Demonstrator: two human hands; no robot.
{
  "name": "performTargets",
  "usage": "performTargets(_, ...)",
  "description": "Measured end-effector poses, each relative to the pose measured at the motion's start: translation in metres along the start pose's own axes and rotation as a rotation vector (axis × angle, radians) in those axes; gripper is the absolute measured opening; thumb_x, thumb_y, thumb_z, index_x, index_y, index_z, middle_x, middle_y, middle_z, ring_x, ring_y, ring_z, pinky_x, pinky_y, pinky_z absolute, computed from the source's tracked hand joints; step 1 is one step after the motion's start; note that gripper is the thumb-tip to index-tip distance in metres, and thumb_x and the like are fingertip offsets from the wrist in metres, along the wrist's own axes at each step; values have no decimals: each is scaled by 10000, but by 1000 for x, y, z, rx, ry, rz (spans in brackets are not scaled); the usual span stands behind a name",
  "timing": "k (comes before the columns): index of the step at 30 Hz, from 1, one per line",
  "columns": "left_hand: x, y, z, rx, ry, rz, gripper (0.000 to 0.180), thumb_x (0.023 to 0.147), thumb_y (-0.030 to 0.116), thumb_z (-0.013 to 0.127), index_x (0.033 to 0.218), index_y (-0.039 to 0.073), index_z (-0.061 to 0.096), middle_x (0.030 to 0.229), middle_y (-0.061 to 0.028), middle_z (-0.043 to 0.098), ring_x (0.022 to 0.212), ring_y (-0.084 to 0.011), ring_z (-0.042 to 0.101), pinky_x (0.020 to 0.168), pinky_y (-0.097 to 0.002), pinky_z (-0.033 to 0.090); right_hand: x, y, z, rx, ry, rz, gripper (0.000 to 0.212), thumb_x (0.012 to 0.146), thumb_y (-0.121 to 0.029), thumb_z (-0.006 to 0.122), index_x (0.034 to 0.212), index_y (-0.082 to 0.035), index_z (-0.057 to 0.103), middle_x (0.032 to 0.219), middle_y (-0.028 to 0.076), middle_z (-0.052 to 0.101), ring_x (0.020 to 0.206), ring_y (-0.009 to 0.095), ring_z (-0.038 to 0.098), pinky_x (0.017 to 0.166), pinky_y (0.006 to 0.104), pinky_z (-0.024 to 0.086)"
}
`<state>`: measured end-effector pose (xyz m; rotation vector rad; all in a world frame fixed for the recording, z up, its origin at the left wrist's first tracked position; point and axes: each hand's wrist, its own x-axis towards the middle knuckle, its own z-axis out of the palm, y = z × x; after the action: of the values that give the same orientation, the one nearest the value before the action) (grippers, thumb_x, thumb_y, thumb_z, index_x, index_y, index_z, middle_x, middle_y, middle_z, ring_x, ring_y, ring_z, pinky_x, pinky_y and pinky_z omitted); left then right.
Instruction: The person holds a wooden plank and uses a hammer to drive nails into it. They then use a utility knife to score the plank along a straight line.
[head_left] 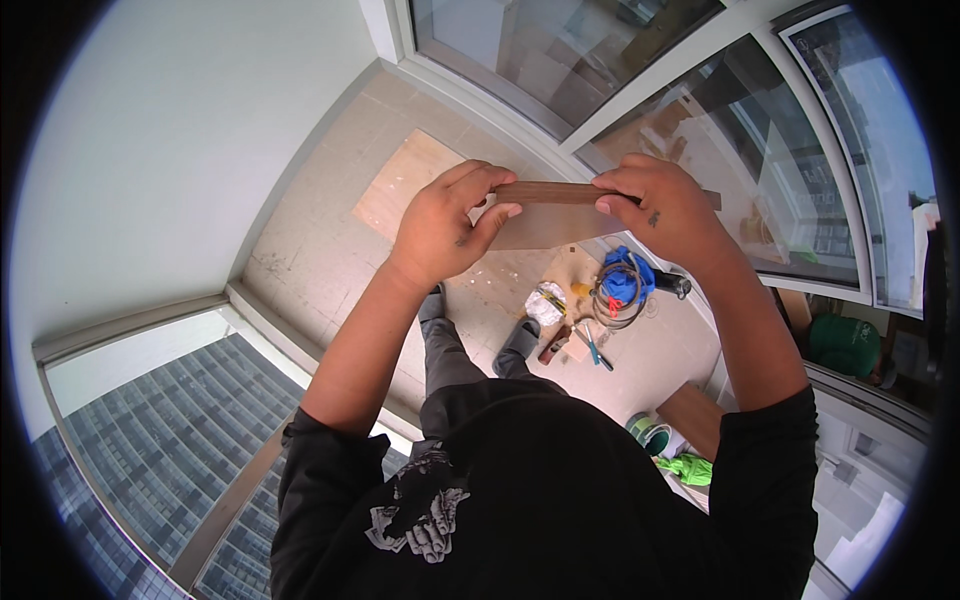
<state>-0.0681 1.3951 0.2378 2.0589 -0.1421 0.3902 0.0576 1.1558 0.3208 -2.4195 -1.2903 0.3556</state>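
Held up in front of me at chest height is a flat wooden board [560, 193], its dark brown long edge turned upward and its paler face hanging below. My left hand [448, 222] grips its left end, fingers over the top edge and thumb on the near face. At the right end, my right hand [660, 208] pinches the board the same way, and a short piece of the wood sticks out past it. The far side of the board is hidden.
A pale wooden sheet [405, 180] lies on the floor by the wall. Near my feet are a white bundle [543, 305], a blue bag [620, 275], a coiled hose [608, 312] and a teal-handled tool [592, 345]. Glass panels [740, 170] stand ahead right; a green bucket [650, 435] sits lower right.
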Motion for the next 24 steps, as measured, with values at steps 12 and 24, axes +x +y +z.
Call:
performTargets(12,-5,11,2,-348,116,-622,227,894,225,717,852,10,658,681,7,571,663,-88,488,597,-261,413,-5,-5,7,-43,71,35,212,846,-154,707,1019,-30,707,835,122,596,779,312,609,697,399,485)
performTargets(24,32,51,33,275,71,175,237,759,108,735,981,35,695,907,-123,664,830,-323,619,795,-412,479,-9,-3,11,0,103,21,162,832,-157,713,972,-75,711,821,99,577,795,306,604,700,417,480)
